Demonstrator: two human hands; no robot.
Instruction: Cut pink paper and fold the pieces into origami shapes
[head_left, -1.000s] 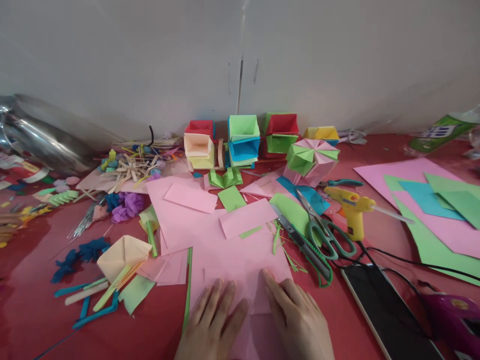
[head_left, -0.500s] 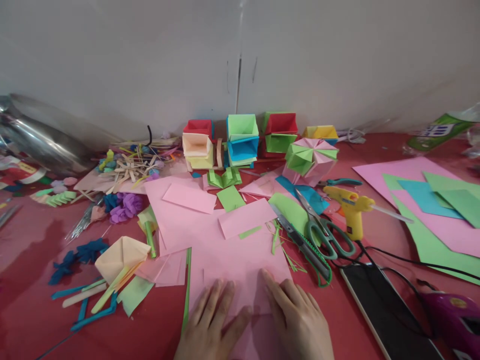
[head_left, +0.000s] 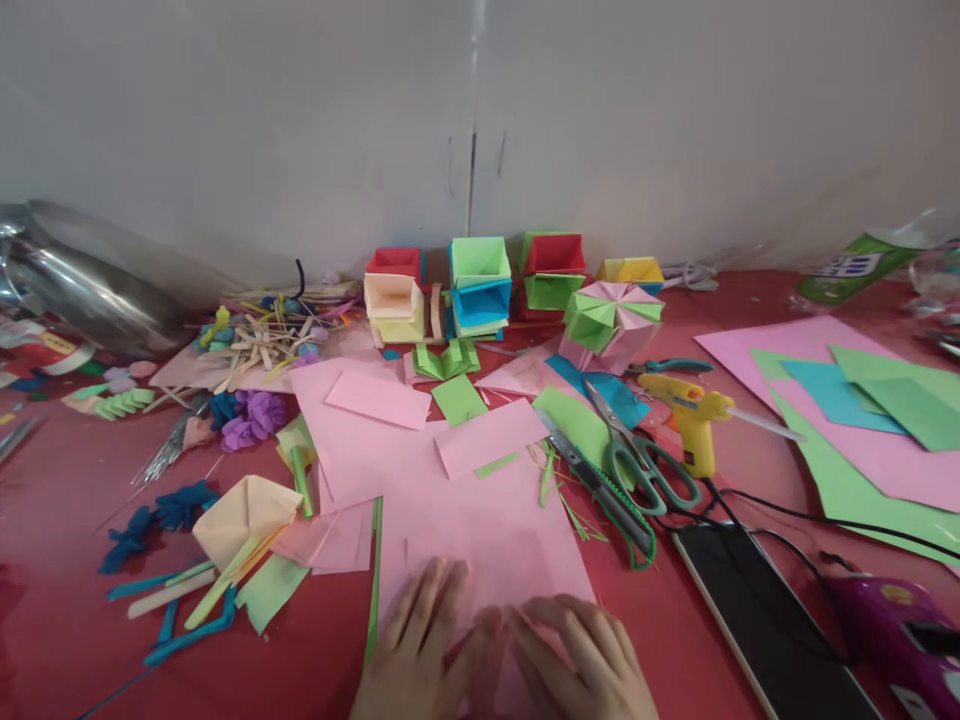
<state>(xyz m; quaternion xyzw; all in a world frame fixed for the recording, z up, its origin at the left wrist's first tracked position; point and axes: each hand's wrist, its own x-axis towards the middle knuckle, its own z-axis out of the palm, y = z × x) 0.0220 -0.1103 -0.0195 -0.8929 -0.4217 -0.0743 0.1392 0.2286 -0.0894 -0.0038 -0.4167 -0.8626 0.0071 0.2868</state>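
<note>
Both hands, left hand [head_left: 420, 650] and right hand [head_left: 581, 665], lie flat, fingers spread, thumbs touching, on the pink paper [head_left: 487, 530].

I have both hands at the lower edge of the view, close together, and the arms are outside of it. My left hand [head_left: 424, 650] lies flat with the palm down, its fingers [head_left: 442, 590] straight, a little spread and directed forward, and the thumb stretched toward the right. My right hand [head_left: 581, 660] is also palm down and not closed, its fingers turned inward to the left, so that its fingertips come just beside the left thumb.
</note>
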